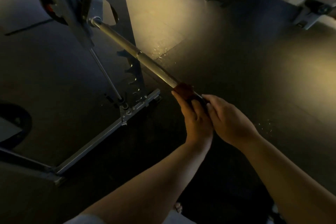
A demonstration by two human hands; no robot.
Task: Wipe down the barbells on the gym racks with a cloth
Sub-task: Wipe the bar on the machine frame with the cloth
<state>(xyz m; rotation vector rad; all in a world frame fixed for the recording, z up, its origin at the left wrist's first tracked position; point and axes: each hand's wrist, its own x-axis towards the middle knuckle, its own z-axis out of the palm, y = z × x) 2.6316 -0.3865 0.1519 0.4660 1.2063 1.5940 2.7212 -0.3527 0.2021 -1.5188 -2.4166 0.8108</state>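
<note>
while our left hand [195,114] wraps the red cloth [183,90] around the barbell [127,45], we keep that grip snug and slide along the shaft. our right hand [229,120] closes on the bar just behind, steadying it.

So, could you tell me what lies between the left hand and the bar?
The head view shows a dark red cloth wrapped on the barbell, under the left hand; the right hand sits just behind.
</note>
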